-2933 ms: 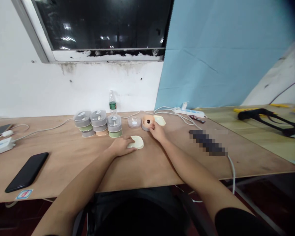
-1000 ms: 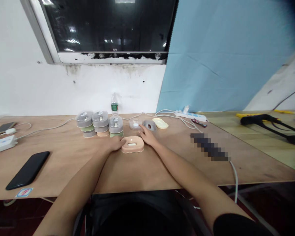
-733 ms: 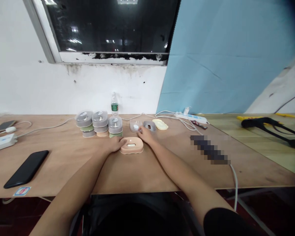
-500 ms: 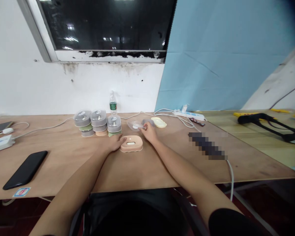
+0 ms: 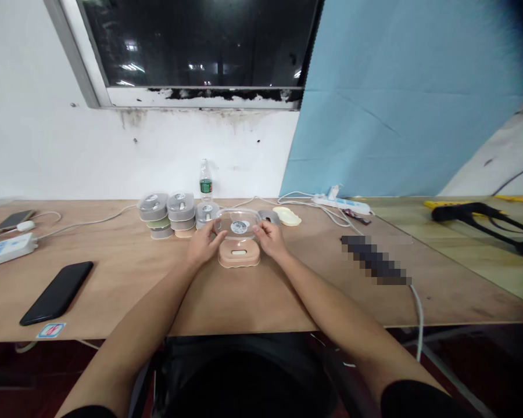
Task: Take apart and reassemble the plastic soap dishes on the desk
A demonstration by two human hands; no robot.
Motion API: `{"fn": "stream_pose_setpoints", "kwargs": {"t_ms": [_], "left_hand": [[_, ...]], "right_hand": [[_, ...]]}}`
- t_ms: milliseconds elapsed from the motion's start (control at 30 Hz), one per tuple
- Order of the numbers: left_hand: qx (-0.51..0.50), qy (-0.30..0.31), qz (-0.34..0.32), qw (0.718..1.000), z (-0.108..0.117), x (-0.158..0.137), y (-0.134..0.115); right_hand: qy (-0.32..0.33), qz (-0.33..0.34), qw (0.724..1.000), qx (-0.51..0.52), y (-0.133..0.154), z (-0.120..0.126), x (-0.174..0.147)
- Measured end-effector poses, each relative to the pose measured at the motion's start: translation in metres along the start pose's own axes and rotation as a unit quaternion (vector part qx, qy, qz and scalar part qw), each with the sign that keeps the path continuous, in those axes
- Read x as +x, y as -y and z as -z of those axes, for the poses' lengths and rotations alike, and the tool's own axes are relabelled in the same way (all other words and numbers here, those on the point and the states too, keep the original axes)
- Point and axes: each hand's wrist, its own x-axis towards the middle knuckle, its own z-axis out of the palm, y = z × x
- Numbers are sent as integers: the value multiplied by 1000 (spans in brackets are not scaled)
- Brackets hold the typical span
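A clear plastic lid (image 5: 226,223) with a round printed label is held up between my two hands, tilted toward me. My left hand (image 5: 204,241) pinches its left edge, and my right hand (image 5: 270,235) grips the right edge. Just below the lid, a peach soap box (image 5: 239,255) with an oval slot on top sits on the table. Behind my right hand lie a grey piece (image 5: 269,216), partly covered, and a pale yellow scalloped tray (image 5: 289,216).
Stacked soap boxes (image 5: 154,208) in grey, green and peach stand at the back left, near a plastic bottle (image 5: 206,184). A black phone (image 5: 56,293) lies front left. Power strips (image 5: 344,204) with cables lie toward the back, and a black-framed tool (image 5: 483,223) is at right.
My right hand has brought the clear lid from the back toward me, over the peach box. My left hand has left the box and taken the lid's other edge.
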Motion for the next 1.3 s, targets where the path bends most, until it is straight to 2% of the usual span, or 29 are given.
{"fn": "stream_pose_setpoints", "kwargs": {"t_ms": [100,267,433,533,667,867,1033,1300], "left_hand": [[-41,-12,7,999,-4,-1,0],[-77,37,30,996,-7,-1,-2],[-81,76,73,991,-11,-1,3],[-50,110,82,989,-13,-1,7],[-8,157,80,984,-13,0,12],[22,178,64,982,-14,1,19],[19,205,45,978,-14,1,21],[21,220,45,974,-12,2,18]], "right_hand": [[26,-26,999,-12,-5,4,4],[131,-125,983,-33,-16,10,14],[240,-264,934,8,-25,15,17],[286,-305,908,23,-26,19,16],[317,-309,897,-6,-21,21,15],[359,-289,885,-71,-19,21,17],[393,-294,869,-56,-22,25,18],[393,-311,865,-18,-26,28,18]]}}
